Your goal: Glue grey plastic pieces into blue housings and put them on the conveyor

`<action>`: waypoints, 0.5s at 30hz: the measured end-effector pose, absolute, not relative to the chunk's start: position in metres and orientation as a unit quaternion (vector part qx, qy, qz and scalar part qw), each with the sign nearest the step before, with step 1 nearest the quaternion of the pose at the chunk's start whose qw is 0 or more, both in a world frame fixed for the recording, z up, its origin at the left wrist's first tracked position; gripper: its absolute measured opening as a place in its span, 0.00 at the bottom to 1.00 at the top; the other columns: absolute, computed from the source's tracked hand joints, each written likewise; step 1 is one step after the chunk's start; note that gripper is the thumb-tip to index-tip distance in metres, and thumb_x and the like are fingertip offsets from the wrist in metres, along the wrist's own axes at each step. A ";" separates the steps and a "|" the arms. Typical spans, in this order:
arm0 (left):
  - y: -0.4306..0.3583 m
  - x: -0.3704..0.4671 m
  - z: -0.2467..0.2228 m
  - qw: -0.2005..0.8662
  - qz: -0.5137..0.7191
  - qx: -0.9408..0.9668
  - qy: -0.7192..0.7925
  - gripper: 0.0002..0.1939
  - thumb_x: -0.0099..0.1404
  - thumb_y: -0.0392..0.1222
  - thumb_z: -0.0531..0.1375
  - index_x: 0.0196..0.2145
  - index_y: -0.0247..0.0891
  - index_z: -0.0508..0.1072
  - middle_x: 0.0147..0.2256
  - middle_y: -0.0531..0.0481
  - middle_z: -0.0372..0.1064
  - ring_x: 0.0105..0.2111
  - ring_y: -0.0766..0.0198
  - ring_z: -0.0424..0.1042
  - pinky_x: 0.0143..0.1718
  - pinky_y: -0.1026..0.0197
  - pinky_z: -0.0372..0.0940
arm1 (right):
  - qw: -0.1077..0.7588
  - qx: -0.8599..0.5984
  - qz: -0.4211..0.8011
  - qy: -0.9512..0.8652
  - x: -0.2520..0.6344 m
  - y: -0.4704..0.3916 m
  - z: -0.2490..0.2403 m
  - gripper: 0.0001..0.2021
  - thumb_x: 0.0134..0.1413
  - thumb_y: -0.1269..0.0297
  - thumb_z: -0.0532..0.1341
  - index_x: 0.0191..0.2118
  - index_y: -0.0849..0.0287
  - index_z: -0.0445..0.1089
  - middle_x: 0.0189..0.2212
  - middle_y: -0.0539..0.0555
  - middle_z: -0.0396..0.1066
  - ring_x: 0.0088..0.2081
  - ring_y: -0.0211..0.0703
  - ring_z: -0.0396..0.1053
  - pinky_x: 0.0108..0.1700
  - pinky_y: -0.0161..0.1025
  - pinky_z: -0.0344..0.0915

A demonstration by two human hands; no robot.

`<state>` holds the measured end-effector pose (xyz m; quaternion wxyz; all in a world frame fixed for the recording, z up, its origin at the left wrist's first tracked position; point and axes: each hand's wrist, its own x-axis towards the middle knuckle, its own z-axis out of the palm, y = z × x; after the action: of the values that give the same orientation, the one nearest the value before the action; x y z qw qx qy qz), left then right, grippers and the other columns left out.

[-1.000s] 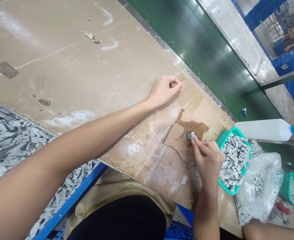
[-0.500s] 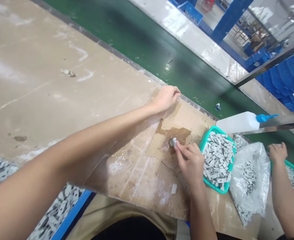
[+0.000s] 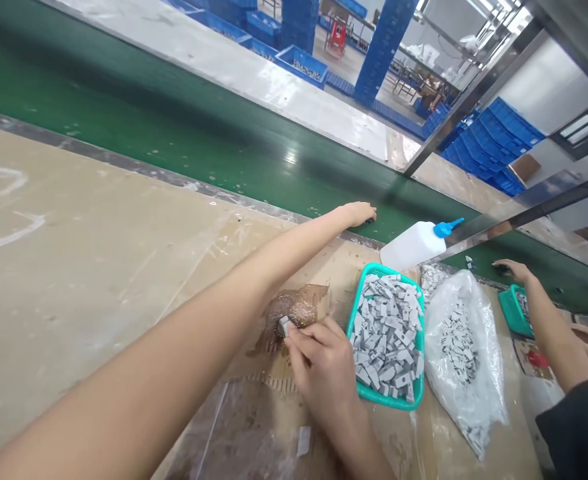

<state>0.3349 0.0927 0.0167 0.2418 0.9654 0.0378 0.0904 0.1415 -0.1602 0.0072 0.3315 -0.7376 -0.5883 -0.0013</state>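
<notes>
1. A small grey piece (image 3: 285,325) sits above a dark, wet-looking stain on a torn sheet of cardboard (image 3: 341,259), pinched between the thumb and fingers of the person's right hand (image 3: 320,363).
2. The person's left hand (image 3: 360,213) reaches across to a green belt (image 3: 214,157) beyond the desk (image 3: 74,287). Its fingers curl downward, with something dark at the tips; whether it grips anything, I cannot tell.
3. Just right of the right hand, a green basket (image 3: 390,401) is filled with similar grey pieces.
4. Near the basket's far end is a white bottle (image 3: 414,247) with a blue nozzle.
5. Right of the basket lies a clear plastic bag (image 3: 491,360) containing more small pieces.
6. Farther right, a co-worker's hand (image 3: 513,269) extends over the belt, near a smaller green basket (image 3: 510,312).
7. Blue crates (image 3: 494,143) are stacked in the background.
</notes>
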 end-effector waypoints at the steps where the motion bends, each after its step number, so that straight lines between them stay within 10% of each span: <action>1: 0.097 0.333 0.014 0.253 0.098 0.961 0.047 0.16 0.55 0.25 0.58 0.39 0.34 0.79 0.48 0.40 0.76 0.51 0.53 0.74 0.53 0.58 0.65 | 0.330 -0.737 -0.003 -0.590 0.142 -0.161 0.007 0.12 0.65 0.70 0.57 0.44 0.60 0.79 0.24 0.52 0.72 0.30 0.42 0.63 0.34 0.40 0.64; 6: 0.111 0.280 0.009 0.313 0.188 0.922 0.125 0.13 0.61 0.35 0.62 0.45 0.31 0.73 0.46 0.36 0.76 0.46 0.53 0.75 0.49 0.54 0.68 | 0.342 -0.731 0.010 -0.590 0.144 -0.163 0.007 0.12 0.65 0.71 0.57 0.44 0.59 0.79 0.26 0.52 0.73 0.30 0.42 0.64 0.36 0.40 0.65; 15: 0.053 0.041 0.020 0.778 0.168 0.535 0.282 0.18 0.49 0.46 0.73 0.35 0.35 0.79 0.35 0.45 0.78 0.37 0.59 0.78 0.47 0.56 0.71 | 0.380 -0.726 0.042 -0.571 0.143 -0.167 0.013 0.12 0.63 0.74 0.59 0.46 0.61 0.78 0.29 0.53 0.75 0.30 0.42 0.69 0.34 0.39 0.66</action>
<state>0.0410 0.0529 0.0203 0.7783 0.5353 0.2818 0.1681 0.1435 -0.1670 0.0131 0.3802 -0.7263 -0.5711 0.0417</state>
